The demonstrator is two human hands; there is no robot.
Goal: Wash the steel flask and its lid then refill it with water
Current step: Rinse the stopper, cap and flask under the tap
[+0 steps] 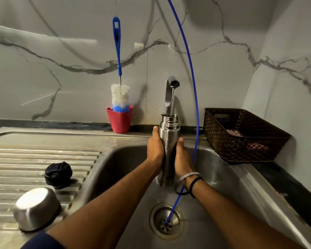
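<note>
Over the sink [223, 186] basin, left hand [155, 148] and right hand [182, 159] wrap the upright steel flask [169, 141] under the running tap [171, 88]. Filling or rinsing, can't tell. Black lid [58, 174] and steel cup [36, 208] sit on the drainboard's front; capping remains.

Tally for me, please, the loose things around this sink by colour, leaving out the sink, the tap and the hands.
Steel: 2, the flask and the upturned steel cup
Black: 1, the lid
Blue: 2, the bottle brush and the thin tube
Red: 1, the cup holder
Brown: 1, the basket
Total: 7
</note>
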